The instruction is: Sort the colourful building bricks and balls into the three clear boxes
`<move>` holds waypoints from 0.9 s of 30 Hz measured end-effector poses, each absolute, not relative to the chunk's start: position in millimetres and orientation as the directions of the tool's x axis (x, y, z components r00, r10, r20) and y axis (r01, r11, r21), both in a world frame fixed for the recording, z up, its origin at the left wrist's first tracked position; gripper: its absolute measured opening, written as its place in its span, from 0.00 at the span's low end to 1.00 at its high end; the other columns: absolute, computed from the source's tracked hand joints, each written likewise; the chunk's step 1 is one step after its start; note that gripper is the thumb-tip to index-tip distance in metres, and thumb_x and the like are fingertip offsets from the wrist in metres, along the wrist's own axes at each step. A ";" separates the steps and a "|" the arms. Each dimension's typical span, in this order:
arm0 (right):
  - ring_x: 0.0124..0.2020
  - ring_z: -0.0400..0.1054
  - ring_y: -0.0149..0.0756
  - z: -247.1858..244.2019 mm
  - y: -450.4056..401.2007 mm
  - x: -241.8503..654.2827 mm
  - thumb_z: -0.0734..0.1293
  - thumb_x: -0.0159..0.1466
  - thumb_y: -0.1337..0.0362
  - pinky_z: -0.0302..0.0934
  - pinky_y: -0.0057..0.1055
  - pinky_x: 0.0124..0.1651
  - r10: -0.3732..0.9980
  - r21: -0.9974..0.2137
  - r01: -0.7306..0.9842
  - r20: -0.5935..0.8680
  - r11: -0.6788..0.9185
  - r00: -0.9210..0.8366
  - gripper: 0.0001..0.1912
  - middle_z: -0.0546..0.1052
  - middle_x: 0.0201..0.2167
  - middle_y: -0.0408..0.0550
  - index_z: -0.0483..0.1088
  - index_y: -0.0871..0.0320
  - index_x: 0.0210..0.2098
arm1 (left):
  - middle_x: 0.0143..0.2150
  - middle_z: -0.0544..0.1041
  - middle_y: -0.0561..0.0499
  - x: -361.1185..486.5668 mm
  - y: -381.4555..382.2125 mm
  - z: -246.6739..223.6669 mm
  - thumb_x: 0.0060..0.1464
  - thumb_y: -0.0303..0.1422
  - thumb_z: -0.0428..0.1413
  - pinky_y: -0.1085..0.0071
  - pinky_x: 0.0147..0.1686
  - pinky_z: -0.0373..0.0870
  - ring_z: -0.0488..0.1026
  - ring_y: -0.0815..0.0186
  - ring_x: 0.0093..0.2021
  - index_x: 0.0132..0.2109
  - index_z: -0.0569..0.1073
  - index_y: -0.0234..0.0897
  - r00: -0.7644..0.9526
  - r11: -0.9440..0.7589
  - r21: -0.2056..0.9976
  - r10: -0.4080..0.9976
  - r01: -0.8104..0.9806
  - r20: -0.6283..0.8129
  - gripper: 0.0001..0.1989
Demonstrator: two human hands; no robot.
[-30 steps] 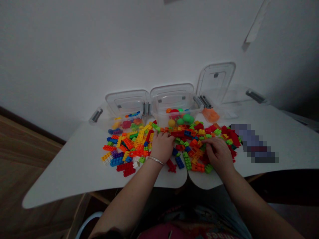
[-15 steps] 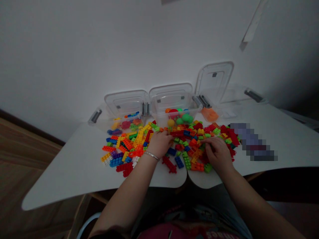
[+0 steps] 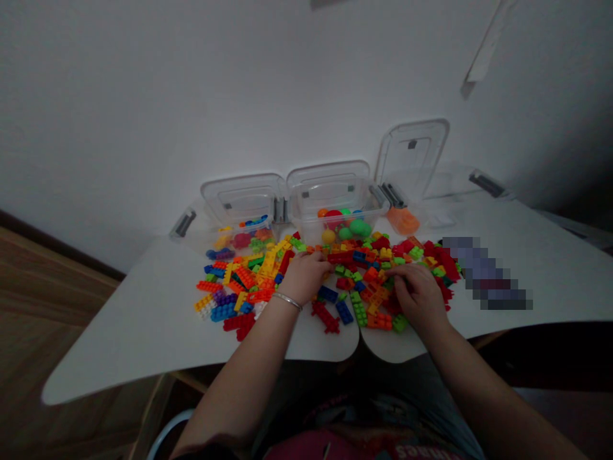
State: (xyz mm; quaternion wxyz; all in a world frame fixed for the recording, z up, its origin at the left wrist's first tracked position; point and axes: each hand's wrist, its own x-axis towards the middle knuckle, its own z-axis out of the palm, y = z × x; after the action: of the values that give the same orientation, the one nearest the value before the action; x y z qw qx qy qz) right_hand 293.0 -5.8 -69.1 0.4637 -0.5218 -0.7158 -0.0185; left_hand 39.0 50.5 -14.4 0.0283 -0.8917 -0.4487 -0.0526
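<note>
Many coloured toy bricks lie in a wide pile on the white table [image 3: 124, 332]. My left hand [image 3: 309, 275], with a bracelet at the wrist, rests on the pile's middle, its fingers bent; whatever is beneath the fingertips is hidden. Just below it lie a dark blue brick [image 3: 328, 294] and a red piece [image 3: 326, 317]. On the right of the pile is my right hand [image 3: 416, 291], thumb and fingers curled close to orange bricks [image 3: 376, 295]. Too little shows to tell whether it holds a piece. A green brick [image 3: 358, 309] lies between the hands.
Behind the pile stand clear boxes with raised lids: the left box [image 3: 244, 217] has coloured shapes, the middle box [image 3: 335, 191] balls, and the right one [image 3: 431, 191] is beside an orange item [image 3: 403, 220]. A pixelated object [image 3: 488, 273] lies at the right.
My left hand has shifted very slightly to the left over the bricks, uncovering a little more of the dark blue brick. My right hand looks nearly unmoved.
</note>
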 end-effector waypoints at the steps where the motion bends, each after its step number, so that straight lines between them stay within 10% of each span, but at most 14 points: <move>1: 0.38 0.72 0.42 -69.5 -5.7 293.1 0.60 0.64 0.66 0.65 0.44 0.46 0.728 -0.454 0.766 0.685 0.455 -0.027 0.10 0.79 0.33 0.47 0.73 0.53 0.35 | 0.44 0.77 0.50 38.9 50.4 -15.0 0.59 0.27 0.53 0.63 0.48 0.68 0.74 0.62 0.44 0.44 0.79 0.47 0.599 -0.603 -0.010 0.791 0.798 0.124 0.13; 16: 0.37 0.71 0.42 -68.5 -5.9 293.6 0.60 0.64 0.67 0.65 0.42 0.44 0.714 -0.417 0.779 0.698 0.469 -0.056 0.10 0.79 0.33 0.48 0.73 0.54 0.35 | 0.43 0.74 0.46 40.9 48.4 -11.7 0.57 0.34 0.57 0.61 0.50 0.68 0.72 0.57 0.47 0.47 0.77 0.40 0.577 -0.578 0.000 0.815 0.816 0.063 0.11; 27: 0.37 0.72 0.41 -70.2 -5.2 294.0 0.60 0.65 0.67 0.65 0.41 0.44 0.703 -0.396 0.786 0.708 0.475 -0.068 0.09 0.78 0.33 0.48 0.72 0.55 0.35 | 0.49 0.74 0.45 34.6 52.0 -14.6 0.54 0.28 0.57 0.61 0.53 0.70 0.73 0.59 0.50 0.50 0.74 0.39 0.562 -0.605 0.343 0.795 0.718 0.228 0.15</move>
State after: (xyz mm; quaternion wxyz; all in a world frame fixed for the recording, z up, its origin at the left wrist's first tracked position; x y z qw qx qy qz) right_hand 294.0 -5.2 -70.2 0.4535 -0.5103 -0.7293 -0.0459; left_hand 34.6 52.0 -14.6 -0.1061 -0.8772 -0.4313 -0.1821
